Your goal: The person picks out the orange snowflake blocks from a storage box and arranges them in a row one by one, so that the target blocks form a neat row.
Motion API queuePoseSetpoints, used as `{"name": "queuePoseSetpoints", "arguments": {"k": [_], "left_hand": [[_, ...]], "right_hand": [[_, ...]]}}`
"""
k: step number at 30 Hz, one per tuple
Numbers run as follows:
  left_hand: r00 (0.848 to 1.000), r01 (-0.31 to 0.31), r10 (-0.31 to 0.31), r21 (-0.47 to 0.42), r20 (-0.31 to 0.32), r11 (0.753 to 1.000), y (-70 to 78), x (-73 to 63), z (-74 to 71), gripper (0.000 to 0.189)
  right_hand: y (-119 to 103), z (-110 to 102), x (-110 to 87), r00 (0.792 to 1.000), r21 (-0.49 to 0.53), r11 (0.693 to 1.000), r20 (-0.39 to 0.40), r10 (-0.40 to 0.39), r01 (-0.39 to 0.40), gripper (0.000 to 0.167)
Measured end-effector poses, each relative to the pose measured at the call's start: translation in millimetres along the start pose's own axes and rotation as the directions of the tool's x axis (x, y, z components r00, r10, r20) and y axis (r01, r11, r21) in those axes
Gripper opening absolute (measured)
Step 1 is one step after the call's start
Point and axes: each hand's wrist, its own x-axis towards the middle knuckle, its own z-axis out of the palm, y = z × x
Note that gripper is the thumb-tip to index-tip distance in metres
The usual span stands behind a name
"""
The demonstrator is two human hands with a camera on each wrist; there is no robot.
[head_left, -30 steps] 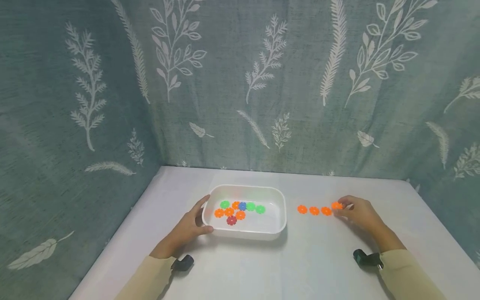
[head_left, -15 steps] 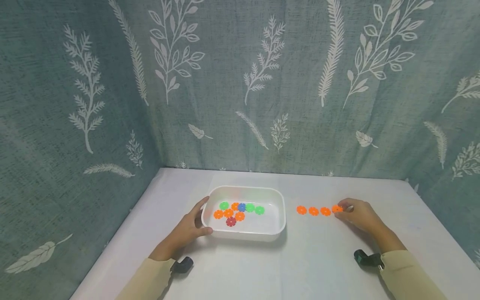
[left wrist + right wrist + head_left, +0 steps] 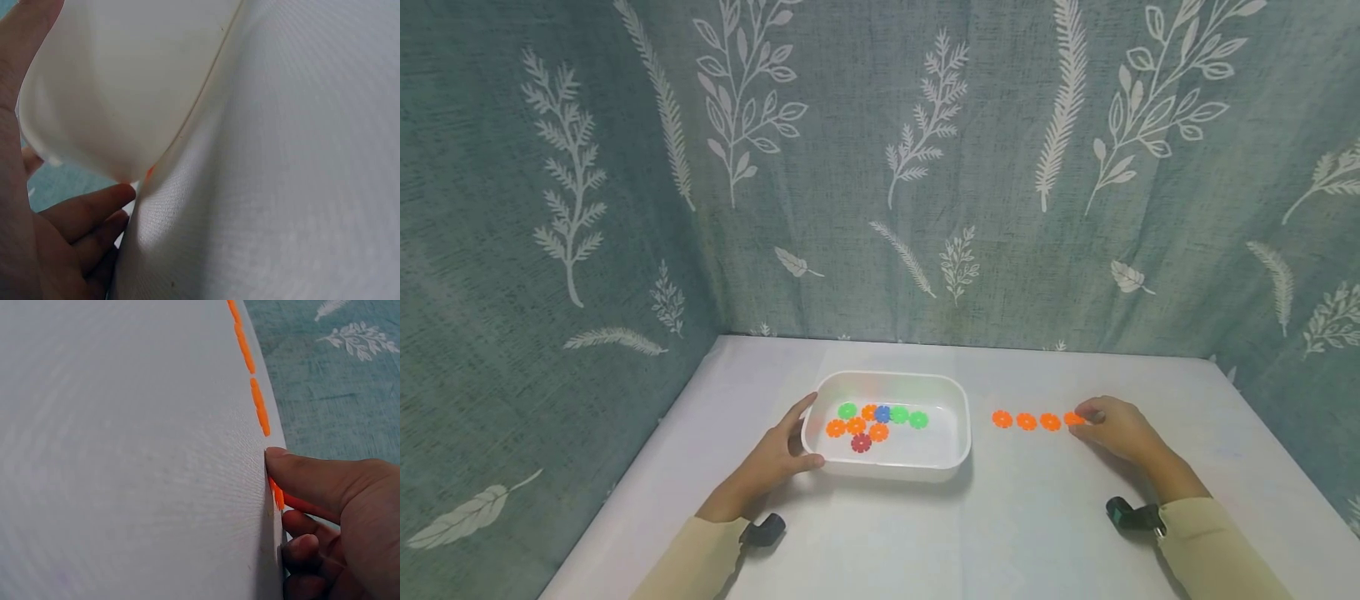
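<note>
My left hand [image 3: 772, 454] holds the left end of a white plastic tub [image 3: 891, 470], thumb at the front rim and fingers round the back corner. Inside the tub lie several notched, flower-shaped plastic discs in orange, green, blue and red, among them a red disc [image 3: 861, 443] and a blue disc [image 3: 883, 414]. To the right of it, my right hand [image 3: 1116, 429] pinches an orange disc [image 3: 1072, 419] between thumb and finger, down at the table. That disc is at the right end of a row of orange discs [image 3: 1026, 422] lying flat. The right wrist view shows the thumb [image 3: 306, 472] partly covering the disc.
The white table [image 3: 925, 542] runs up to a teal leaf-patterned curtain [image 3: 850, 167] at the back, with more curtain along the left and right sides. A dark wrist camera [image 3: 765, 530] is strapped at the left cuff and another [image 3: 1131, 517] at the right.
My right hand has brought the orange disc down slightly, level with the others in the row, and still pinches it. My left hand stays on the tub.
</note>
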Motion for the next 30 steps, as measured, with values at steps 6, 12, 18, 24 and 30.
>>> {"name": "queuePoseSetpoints", "arguments": {"k": [6,12,18,24,30], "left_hand": [[1.0,0.002,-0.002,-0.009,0.008,1.0,0.8,0.1,0.0,0.106],[1.0,0.011,-0.011,-0.006,0.008,1.0,3.3,0.7,-0.3,0.106],[1.0,0.025,-0.025,-0.012,0.001,1.0,3.3,0.3,0.7,0.107],[0.999,0.032,-0.032,-0.007,-0.009,0.999,2.7,-0.1,1.0,0.107],[1.0,0.026,-0.026,0.005,-0.009,1.0,2.7,-0.4,-0.5,0.108]], "right_hand": [[2.0,0.4,1.2,1.0,-0.003,1.0,0.013,0.019,-0.019,0.047],[4.3,0.5,1.1,1.0,-0.009,1.0,0.017,0.011,-0.011,0.047],[4.5,-0.4,0.9,0.999,-0.003,1.0,0.026,0.024,-0.024,0.047],[2.1,-1.5,1.0,0.999,0.007,1.0,0.039,0.025,-0.025,0.05],[-4.9,-3.8,0.7,0.999,0.016,1.0,0.031,-0.003,0.003,0.049]]}}
